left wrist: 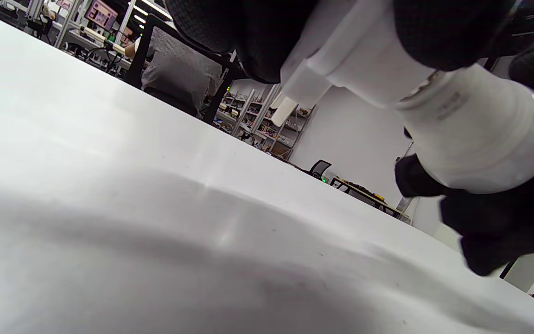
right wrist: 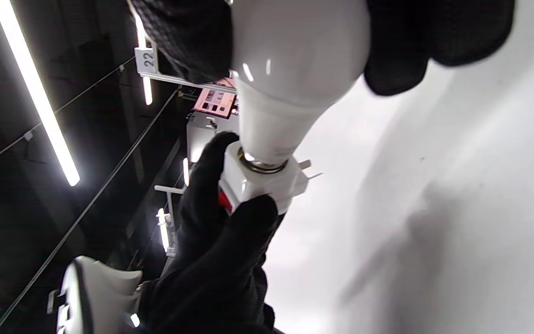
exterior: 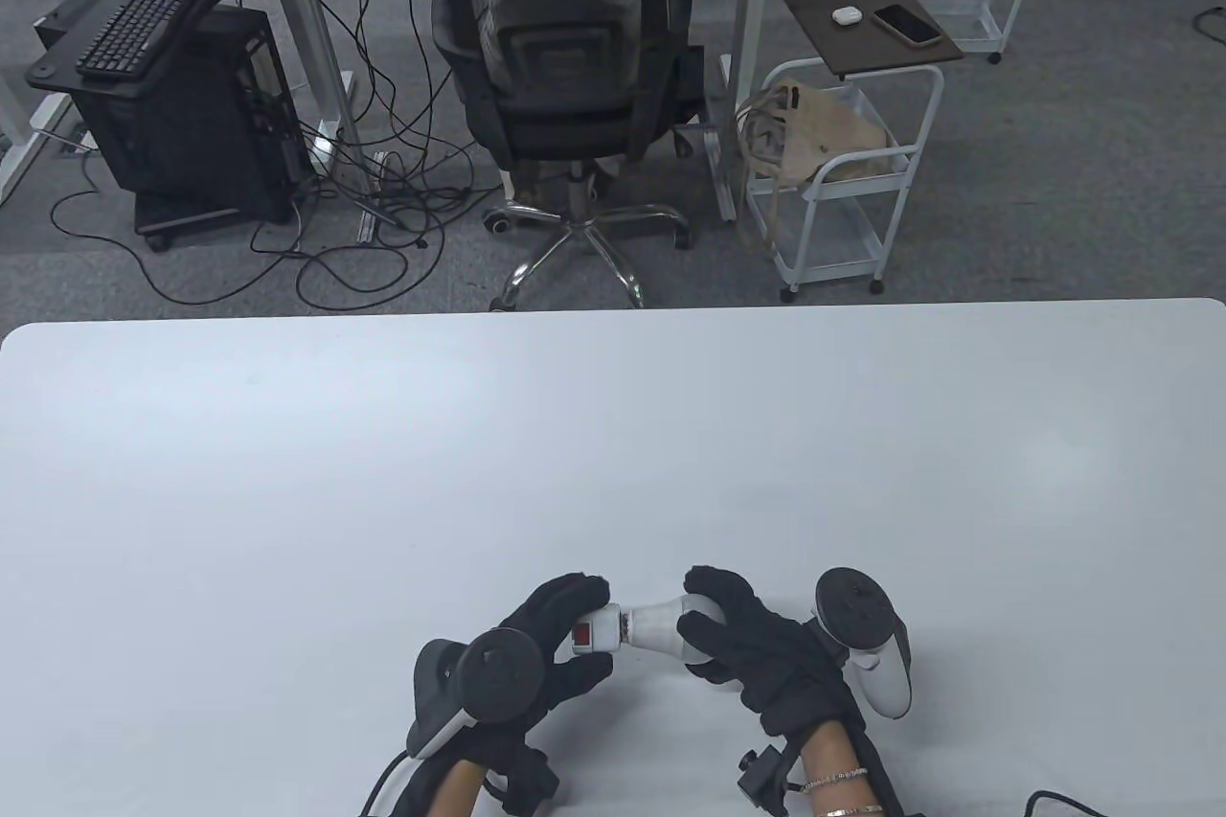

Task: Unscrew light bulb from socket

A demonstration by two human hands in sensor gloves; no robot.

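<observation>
Two gloved hands meet low in the table view, just right of centre, holding one assembly between them above the white desk (exterior: 287, 472). The left hand (exterior: 536, 654) has its grip closed around the white socket (exterior: 594, 633), fingers over the top and thumb beneath; a red switch shows on the socket's near face. The right hand (exterior: 757, 645) has its grip wrapped around the globe end of the light bulb (exterior: 661, 625), whose neck points left into the socket. In the right wrist view the bulb's metal base (right wrist: 263, 166) sits in the socket mouth, a thin band of it exposed. Two plug prongs (left wrist: 290, 99) project from the socket in the left wrist view, clear of the desk surface. The assembly lies near the bottom edge of the frame; bare desk extends left, right and toward the far edge. Beyond that edge, in the upper frame, stand an office chair (exterior: 565, 60) and a white cart (exterior: 843, 175) whose upper shelf holds a beige bag (exterior: 824, 127).
</observation>
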